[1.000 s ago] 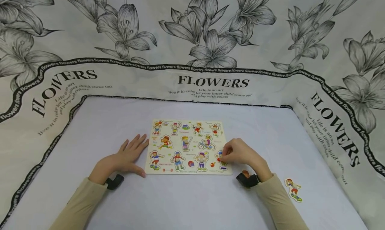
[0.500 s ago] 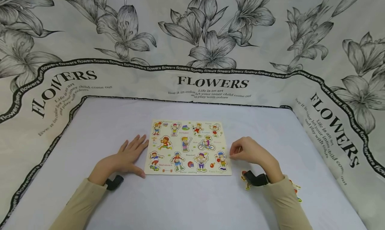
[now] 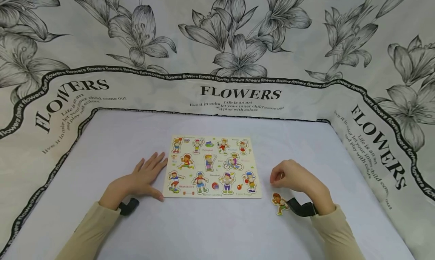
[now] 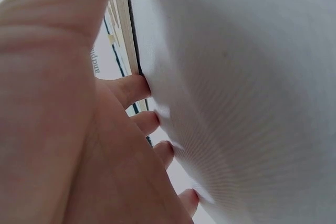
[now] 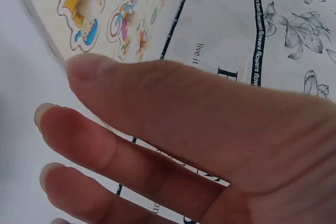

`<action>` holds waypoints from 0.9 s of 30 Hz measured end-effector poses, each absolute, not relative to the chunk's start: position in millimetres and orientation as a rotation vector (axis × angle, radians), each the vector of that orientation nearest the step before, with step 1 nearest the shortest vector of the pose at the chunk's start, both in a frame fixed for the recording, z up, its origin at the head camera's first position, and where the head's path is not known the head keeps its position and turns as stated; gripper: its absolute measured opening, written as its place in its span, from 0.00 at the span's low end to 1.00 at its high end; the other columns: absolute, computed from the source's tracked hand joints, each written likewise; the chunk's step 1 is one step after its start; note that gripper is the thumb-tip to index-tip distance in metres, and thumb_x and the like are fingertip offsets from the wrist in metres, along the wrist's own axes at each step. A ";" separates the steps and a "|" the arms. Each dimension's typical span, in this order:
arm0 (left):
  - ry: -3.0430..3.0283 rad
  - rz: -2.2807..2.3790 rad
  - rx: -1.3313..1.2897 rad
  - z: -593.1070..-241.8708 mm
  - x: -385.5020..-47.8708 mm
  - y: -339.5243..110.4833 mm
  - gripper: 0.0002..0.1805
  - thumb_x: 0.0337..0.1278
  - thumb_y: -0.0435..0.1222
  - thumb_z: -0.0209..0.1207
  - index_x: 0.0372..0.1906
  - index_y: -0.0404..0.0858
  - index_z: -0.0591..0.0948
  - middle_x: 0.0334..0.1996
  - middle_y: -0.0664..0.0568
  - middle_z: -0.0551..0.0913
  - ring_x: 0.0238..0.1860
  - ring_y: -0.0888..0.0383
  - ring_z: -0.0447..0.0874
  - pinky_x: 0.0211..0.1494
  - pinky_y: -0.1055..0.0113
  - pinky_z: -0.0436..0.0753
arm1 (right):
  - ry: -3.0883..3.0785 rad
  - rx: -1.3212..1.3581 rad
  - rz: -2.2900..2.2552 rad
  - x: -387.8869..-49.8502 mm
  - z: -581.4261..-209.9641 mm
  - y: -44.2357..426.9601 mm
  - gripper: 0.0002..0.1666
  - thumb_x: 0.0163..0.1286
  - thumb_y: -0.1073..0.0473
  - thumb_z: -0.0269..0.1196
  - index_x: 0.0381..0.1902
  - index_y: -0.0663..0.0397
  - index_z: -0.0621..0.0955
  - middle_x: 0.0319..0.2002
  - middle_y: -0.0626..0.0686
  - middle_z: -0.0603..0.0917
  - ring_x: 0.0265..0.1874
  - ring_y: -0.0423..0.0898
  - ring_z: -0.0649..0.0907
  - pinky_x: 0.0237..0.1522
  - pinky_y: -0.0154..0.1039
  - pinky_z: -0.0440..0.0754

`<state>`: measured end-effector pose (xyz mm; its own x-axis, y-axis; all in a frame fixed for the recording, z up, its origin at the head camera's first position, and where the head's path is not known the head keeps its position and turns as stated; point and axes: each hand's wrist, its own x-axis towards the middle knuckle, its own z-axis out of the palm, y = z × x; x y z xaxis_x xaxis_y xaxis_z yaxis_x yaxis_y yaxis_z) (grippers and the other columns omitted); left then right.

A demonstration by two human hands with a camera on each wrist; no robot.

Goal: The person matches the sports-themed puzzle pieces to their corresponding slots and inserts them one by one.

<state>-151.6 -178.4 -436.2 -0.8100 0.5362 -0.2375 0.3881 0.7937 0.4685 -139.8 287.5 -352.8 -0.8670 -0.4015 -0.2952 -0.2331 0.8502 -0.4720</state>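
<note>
A cream puzzle board (image 3: 202,178) lies flat on the table, showing several colourful sports figures, some with round knobs. My left hand (image 3: 141,180) rests on the cloth at the board's left edge, fingers spread and thumb by its near corner; in the left wrist view the fingertips (image 4: 137,88) meet the cloth beside the board's edge. To the right of the board hovers my right hand (image 3: 293,177), fingers loosely bent. In the right wrist view nothing sits between its thumb and fingers. Just below that hand lies a loose running-figure puzzle piece (image 3: 279,204), partly behind the wrist camera.
White cloth covers the table (image 3: 210,229). Flower-printed fabric (image 3: 238,97) rises behind it and along both sides. The black wrist camera (image 3: 301,208) and right sleeve (image 3: 336,229) cover part of the table at the right.
My right hand has let go of the table-tennis figure at the board's lower right and moved right. Its sleeve now hides the loose skateboarder piece. The left hand stays put.
</note>
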 end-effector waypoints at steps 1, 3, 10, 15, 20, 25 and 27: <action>2.624 0.572 0.703 -436.7 -151.8 -178.6 0.72 0.32 0.63 0.73 0.78 0.32 0.49 0.79 0.36 0.37 0.77 0.36 0.28 0.73 0.33 0.32 | 2.633 -0.464 -0.595 -137.4 -352.9 289.1 0.07 0.58 0.67 0.71 0.25 0.50 0.85 0.24 0.43 0.81 0.26 0.42 0.77 0.30 0.38 0.77; 2.626 0.566 0.705 -437.9 -152.4 -179.0 0.72 0.32 0.63 0.73 0.78 0.32 0.48 0.79 0.36 0.37 0.77 0.36 0.28 0.73 0.33 0.32 | 2.616 -0.444 -0.589 -132.6 -353.5 292.6 0.07 0.58 0.67 0.71 0.25 0.50 0.85 0.24 0.43 0.80 0.26 0.42 0.76 0.29 0.38 0.77; 2.626 0.569 0.705 -439.7 -153.0 -179.7 0.72 0.32 0.63 0.73 0.78 0.32 0.48 0.79 0.36 0.38 0.77 0.36 0.29 0.73 0.34 0.32 | 2.562 -0.425 -0.604 -116.6 -363.6 304.2 0.09 0.49 0.67 0.73 0.25 0.50 0.84 0.20 0.44 0.78 0.21 0.42 0.75 0.24 0.37 0.74; 2.625 0.576 0.712 -439.3 -152.6 -179.4 0.72 0.32 0.63 0.73 0.78 0.32 0.49 0.78 0.35 0.38 0.77 0.35 0.29 0.73 0.33 0.33 | 2.560 -0.387 -0.586 -110.8 -374.5 307.7 0.11 0.48 0.68 0.73 0.24 0.49 0.81 0.20 0.45 0.75 0.21 0.43 0.73 0.23 0.35 0.71; 2.623 0.580 0.705 -437.0 -151.5 -178.8 0.72 0.32 0.62 0.74 0.78 0.32 0.49 0.78 0.35 0.38 0.77 0.35 0.30 0.73 0.33 0.33 | 2.555 -0.365 -0.594 -108.7 -382.5 306.6 0.12 0.49 0.71 0.69 0.22 0.50 0.79 0.19 0.46 0.72 0.20 0.42 0.71 0.22 0.34 0.68; 2.619 0.579 0.703 -435.7 -151.2 -178.7 0.72 0.33 0.62 0.73 0.78 0.31 0.49 0.78 0.35 0.38 0.77 0.35 0.29 0.73 0.33 0.33 | 2.563 -0.446 -0.621 -109.0 -385.9 305.9 0.12 0.48 0.73 0.66 0.21 0.51 0.78 0.17 0.43 0.71 0.17 0.39 0.70 0.20 0.32 0.67; 2.615 0.581 0.703 -435.7 -151.4 -179.0 0.71 0.33 0.62 0.73 0.78 0.31 0.49 0.79 0.35 0.38 0.77 0.36 0.29 0.73 0.33 0.32 | 2.567 -0.472 -0.626 -109.3 -386.6 306.2 0.12 0.47 0.73 0.66 0.20 0.51 0.78 0.17 0.43 0.71 0.17 0.38 0.70 0.20 0.31 0.67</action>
